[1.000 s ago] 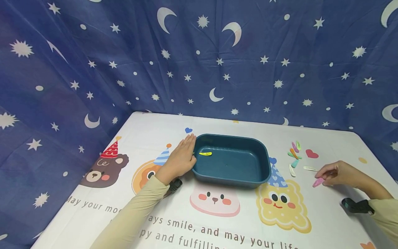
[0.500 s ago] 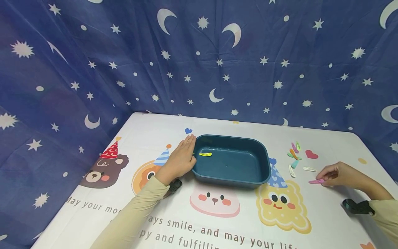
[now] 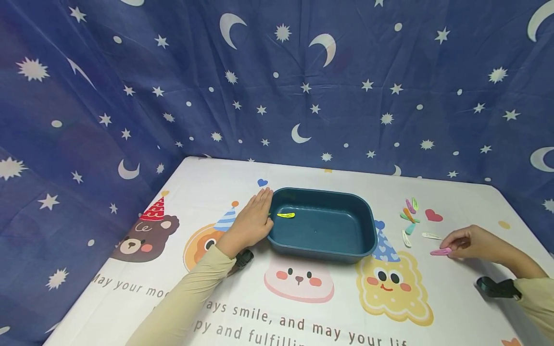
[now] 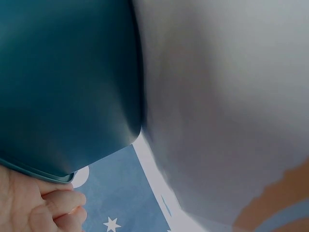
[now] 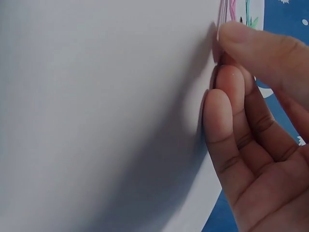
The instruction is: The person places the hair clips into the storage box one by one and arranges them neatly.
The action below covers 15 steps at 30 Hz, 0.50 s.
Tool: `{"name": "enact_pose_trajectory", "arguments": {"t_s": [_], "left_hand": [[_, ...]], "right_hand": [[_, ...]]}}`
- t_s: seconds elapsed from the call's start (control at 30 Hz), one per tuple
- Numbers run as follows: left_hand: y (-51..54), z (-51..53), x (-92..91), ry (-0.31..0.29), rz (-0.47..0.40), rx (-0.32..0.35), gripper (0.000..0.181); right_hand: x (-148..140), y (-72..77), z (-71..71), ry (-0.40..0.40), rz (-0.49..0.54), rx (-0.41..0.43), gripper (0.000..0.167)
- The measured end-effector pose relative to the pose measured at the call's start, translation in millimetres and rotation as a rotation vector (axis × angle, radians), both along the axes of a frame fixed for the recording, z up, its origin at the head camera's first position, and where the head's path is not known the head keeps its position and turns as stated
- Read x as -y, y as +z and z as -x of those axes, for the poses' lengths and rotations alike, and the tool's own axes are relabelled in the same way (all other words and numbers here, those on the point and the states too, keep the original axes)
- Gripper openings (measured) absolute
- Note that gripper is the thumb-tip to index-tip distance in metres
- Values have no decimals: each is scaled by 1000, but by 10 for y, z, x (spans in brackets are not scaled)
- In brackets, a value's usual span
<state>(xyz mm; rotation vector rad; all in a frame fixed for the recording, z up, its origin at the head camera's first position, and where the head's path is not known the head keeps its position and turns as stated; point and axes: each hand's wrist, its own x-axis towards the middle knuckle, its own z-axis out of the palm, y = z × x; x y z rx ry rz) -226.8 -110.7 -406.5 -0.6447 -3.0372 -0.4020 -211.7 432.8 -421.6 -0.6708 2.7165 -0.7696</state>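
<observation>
In the head view a dark teal bin [image 3: 322,226] stands on the white cloth, with a yellow hair clip [image 3: 286,215] inside near its left end. My left hand [image 3: 251,220] lies with extended fingers against the bin's left rim; the left wrist view shows that hand [image 4: 46,203] at the rim. At the right, my right hand [image 3: 476,244] pinches a pink clip [image 3: 440,252] low over the cloth. A pale clip [image 3: 431,235] lies just beyond its fingertips. In the right wrist view the thumb and curled fingers of the hand [image 5: 256,111] are at the cloth.
Several loose clips lie right of the bin, among them a white one [image 3: 406,238], a teal one [image 3: 410,228], an orange one [image 3: 409,214] and a purple one [image 3: 410,206]. A blue curtain [image 3: 277,96] with stars and moons hangs behind the table.
The pink clip, tilted in my right fingers a second ago, has turned to lie nearly level, pointing left. My left hand and the bin have stayed in place.
</observation>
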Motion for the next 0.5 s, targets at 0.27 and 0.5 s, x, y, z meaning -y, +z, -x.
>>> {"name": "enact_pose_trajectory", "arguments": {"t_s": [0.27, 0.5], "left_hand": [[4, -9, -3, -5, 1, -3, 66], [16, -6, -8, 1, 8, 13, 66]], "right_hand": [[-31, 56, -2, -9, 25, -43, 14], [16, 235, 24, -7, 159, -99, 19]]}}
